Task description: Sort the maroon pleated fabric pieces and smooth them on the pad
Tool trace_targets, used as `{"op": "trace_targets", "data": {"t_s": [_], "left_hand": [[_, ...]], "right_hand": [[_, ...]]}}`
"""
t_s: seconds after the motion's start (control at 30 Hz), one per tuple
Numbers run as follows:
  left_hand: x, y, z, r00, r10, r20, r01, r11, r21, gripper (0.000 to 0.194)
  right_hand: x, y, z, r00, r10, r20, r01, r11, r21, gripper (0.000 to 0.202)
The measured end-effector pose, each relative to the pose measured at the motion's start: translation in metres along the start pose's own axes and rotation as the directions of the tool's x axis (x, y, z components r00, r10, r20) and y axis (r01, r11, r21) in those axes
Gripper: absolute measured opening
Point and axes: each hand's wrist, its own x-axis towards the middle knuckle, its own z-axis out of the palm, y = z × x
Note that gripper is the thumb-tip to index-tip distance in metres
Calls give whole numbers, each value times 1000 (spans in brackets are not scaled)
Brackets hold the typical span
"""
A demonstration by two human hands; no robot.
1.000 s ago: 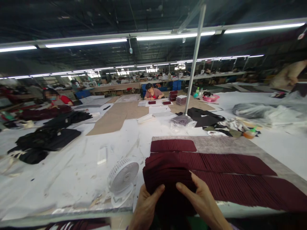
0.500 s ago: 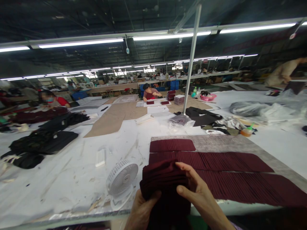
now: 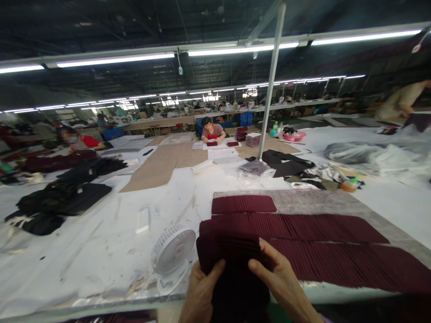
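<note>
Both hands rise from the frame's 6 o'clock edge, palms turned toward each other. The left hand (image 3: 202,291) and the right hand (image 3: 279,282) clasp one stack of maroon fabric pieces (image 3: 229,255) between them, thumbs pressed on its near face, fingers wrapped behind. The stack hovers over the table's near edge. At its 9 o'clock stands one white fan (image 3: 172,251). From 12 to 3 o'clock lie three rows of overlapped maroon pieces (image 3: 323,229).
</note>
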Motion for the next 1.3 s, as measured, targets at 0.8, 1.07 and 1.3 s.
{"op": "trace_targets", "data": {"t_s": [0.8,1.07,1.3], "left_hand": [[-7,24,1,993,72,90,-49,969,-244,38],[-2,37,7,992,-31,122,65,957,-282,30],[-2,33,3,990,-42,135,84,943,-322,32]], "right_hand": [[-1,0,-7,996,-85,37,92,953,-288,18],[-1,-1,-4,999,5,35,3,968,-249,17],[1,-2,-1,998,59,12,-57,992,-115,26]]}}
